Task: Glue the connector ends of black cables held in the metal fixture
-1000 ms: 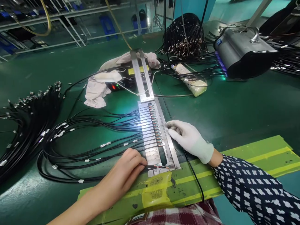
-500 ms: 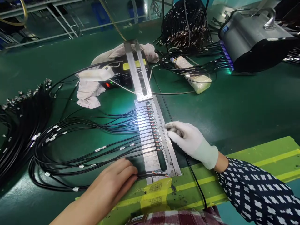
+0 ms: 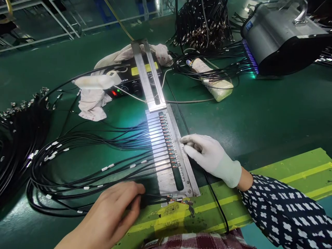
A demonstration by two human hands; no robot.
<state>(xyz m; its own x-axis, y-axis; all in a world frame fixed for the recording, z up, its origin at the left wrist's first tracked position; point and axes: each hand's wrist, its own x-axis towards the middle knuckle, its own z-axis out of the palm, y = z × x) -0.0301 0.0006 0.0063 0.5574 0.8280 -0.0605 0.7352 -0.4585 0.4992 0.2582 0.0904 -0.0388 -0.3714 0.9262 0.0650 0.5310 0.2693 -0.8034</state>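
Observation:
A metal fixture plate lies on the green table, with several black cables laid side by side across it, their small connector ends lined up along its slot. My left hand, bare, is closed around black cables near the plate's lower left; their loose ends stick out past the plate's bottom edge. My right hand, in a white glove, has its fingertips pinched at the plate's right edge strip. A slotted metal bar piece adjoins the plate's far end.
Behind stands a black control box with cloths around it. A wrapped bottle-like object lies right of it. Grey machine at the back right; cable bundles at the left and back. Green-yellow mat along the near edge.
My left hand has moved slightly left and down, and the cable ends beside it now sit lower, past the plate's bottom edge. My right hand stays at the plate's edge.

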